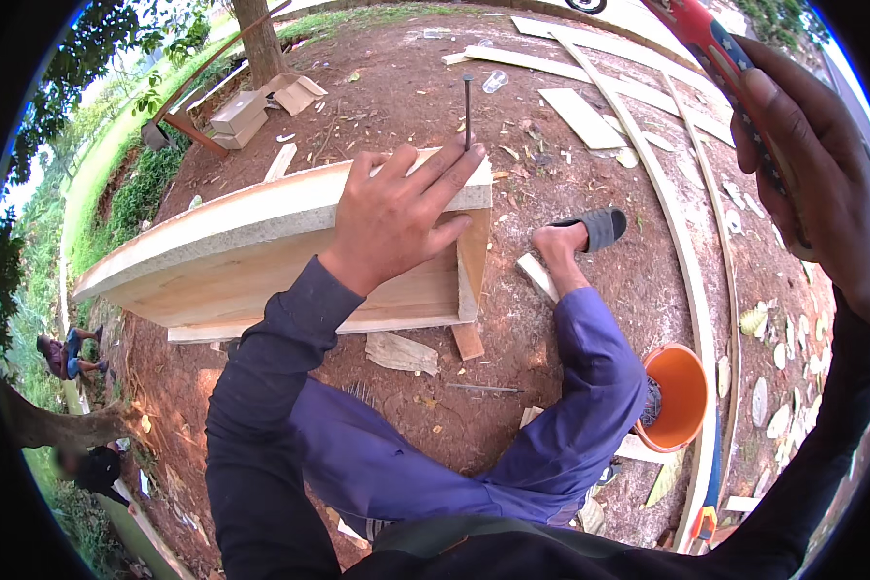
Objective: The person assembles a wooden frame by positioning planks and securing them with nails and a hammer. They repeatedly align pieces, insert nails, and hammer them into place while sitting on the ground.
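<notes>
My left hand [396, 213] rests on the end of a long wooden box frame [261, 208], its fingertips holding a long nail [468, 106] upright at the top edge near the corner. Raised at the upper right, my right hand [807, 145] is closed round the red handle of a hammer [710, 53] with blue star-patterned parts. The hammer's head lies beyond the picture's edge. Between my legs, below the frame, a thin metal rod [485, 389] lies on the dirt.
An orange bucket [681, 396] with nails in it stands beside my right knee. Past it lie a handsaw [710, 488] and long wooden strips [672, 222]. Boards [582, 118] are scattered ahead. Cardboard boxes [239, 116] sit by a tree. Two people [72, 353] are at far left.
</notes>
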`<state>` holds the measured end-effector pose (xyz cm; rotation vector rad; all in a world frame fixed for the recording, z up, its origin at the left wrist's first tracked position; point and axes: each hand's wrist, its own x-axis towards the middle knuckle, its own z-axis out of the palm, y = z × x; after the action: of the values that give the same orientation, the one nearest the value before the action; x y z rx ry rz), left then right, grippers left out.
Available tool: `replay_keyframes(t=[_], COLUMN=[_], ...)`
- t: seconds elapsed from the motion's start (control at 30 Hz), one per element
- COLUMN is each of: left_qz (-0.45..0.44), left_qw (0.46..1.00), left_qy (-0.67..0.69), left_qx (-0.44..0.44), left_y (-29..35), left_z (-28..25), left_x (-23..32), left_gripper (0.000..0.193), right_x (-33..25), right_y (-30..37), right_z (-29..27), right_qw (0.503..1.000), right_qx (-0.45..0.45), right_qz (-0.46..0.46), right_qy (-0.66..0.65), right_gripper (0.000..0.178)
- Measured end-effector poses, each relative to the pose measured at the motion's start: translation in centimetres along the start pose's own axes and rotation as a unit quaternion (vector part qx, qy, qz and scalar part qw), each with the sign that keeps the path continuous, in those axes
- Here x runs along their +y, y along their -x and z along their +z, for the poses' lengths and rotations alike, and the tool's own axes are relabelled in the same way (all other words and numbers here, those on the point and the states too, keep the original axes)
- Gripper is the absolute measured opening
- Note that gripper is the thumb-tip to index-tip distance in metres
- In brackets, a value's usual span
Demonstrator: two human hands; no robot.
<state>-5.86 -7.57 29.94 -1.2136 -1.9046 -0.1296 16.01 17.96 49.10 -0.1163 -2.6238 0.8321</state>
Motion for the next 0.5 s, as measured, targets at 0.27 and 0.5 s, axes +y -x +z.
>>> replay_keyframes(t=[0.27,0.5], left_qz=[0.007,0.012], left_qw=[1.000,1.000], left_qy=[-0.011,-0.028], left_qx=[0.005,-0.003], left_y=[0.0,0.2], left_z=[-0.1,0.0], left_x=[0.0,0.0], left_gripper=[0.078,0.073], right_x=[-1.7,2.9], right_y=[-0.5,-0.3], right_z=[0.9,1.1], right_qw=[0.988,0.982], right_qx=[0.081,-0.078], right_qz=[-0.074,-0.116], right_qy=[0.110,0.124], right_gripper=[0.037,0.045])
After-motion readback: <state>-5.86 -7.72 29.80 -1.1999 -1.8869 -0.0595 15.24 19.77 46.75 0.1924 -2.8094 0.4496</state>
